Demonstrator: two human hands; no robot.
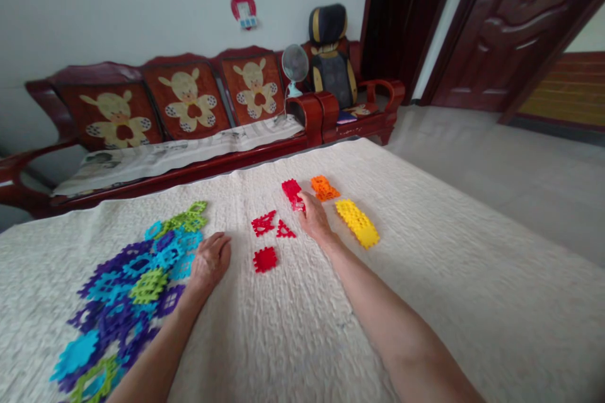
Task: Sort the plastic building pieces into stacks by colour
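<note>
Beside the orange pieces [324, 188], the right hand [312, 214] pinches the far red pieces [290, 189]; light, level pressure should keep them aligned. The left hand [210, 258] rests loosely curled, palm hidden.

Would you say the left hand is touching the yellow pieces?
No, the left hand lies beside the mixed pile, away from the yellow pieces.

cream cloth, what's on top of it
On the cloth: a mixed pile of purple, blue and green pieces, plus red pieces, orange pieces and yellow pieces. Lower pile layers and anything under the left hand or right hand are covered.
</note>
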